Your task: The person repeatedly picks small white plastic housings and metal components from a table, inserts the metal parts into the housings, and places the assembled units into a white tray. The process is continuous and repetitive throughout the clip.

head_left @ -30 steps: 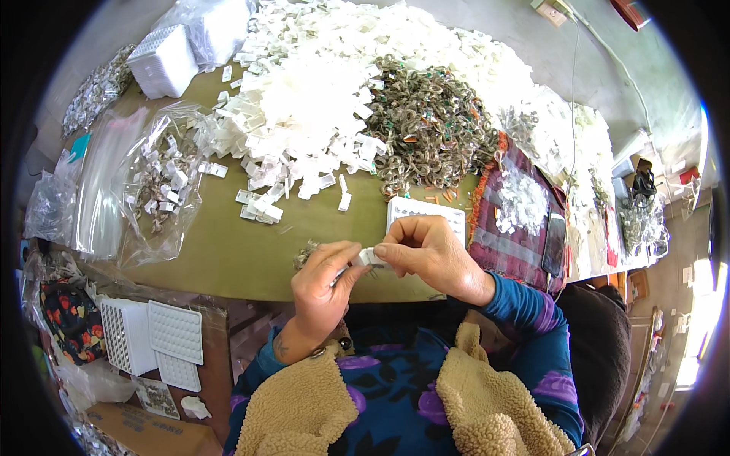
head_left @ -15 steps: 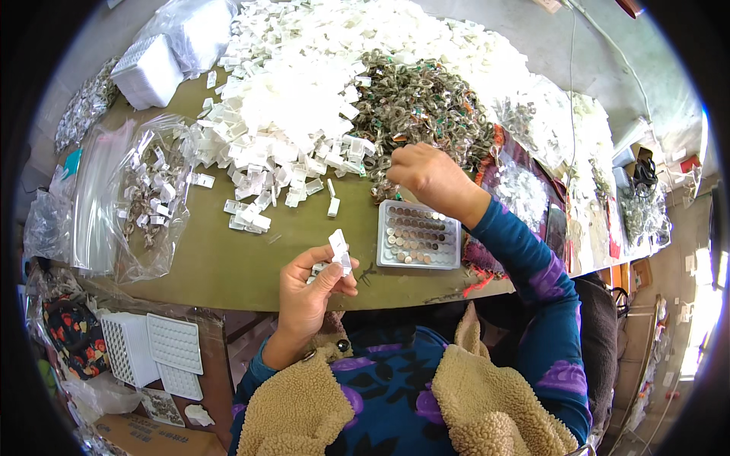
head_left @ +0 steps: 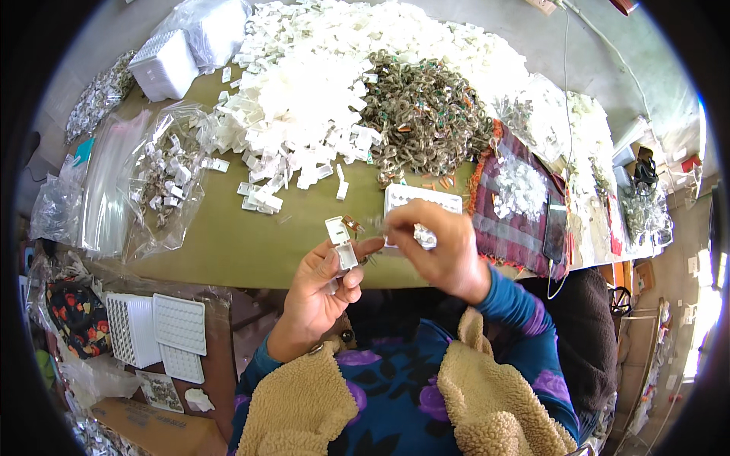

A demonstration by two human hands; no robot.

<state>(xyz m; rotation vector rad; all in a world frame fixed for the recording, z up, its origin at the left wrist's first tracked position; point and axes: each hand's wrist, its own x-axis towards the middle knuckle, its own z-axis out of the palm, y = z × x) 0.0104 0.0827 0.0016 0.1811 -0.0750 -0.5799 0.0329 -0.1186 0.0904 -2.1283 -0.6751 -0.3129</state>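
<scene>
- Well, the L hand (head_left: 310, 285) had a firm pinch on a small white box (head_left: 346, 257) nr the bench's (head_left: 228, 235) near edge; thumb & fingers gripped the low part, prob. to leave the lid (head_left: 335, 229) free.
- Lid stood open toward the far edge, prob. so the inside was easy to get at.
- R hand (head_left: 449, 251) was just beside it, fingers bent in; a blurry see-thru bit (head_left: 375, 225) showed by its tips, but can't tell if pinched.
- White tray (head_left: 437, 197) lay flat partly under the R hand, prob. for a short reach; it had rows of little dents.
- White pile (head_left: 266, 137) sat toward the far edge: hard, shiny plastic w/ square corners.
- Next to it, a grey-brown heap (head_left: 426, 114) looked curly & glossy.
- Plaid cloth (head_left: 525, 247), soft w/ a red-orange fringe, had clear bits (head_left: 519, 194) on it, maybe to stop sliding.
</scene>
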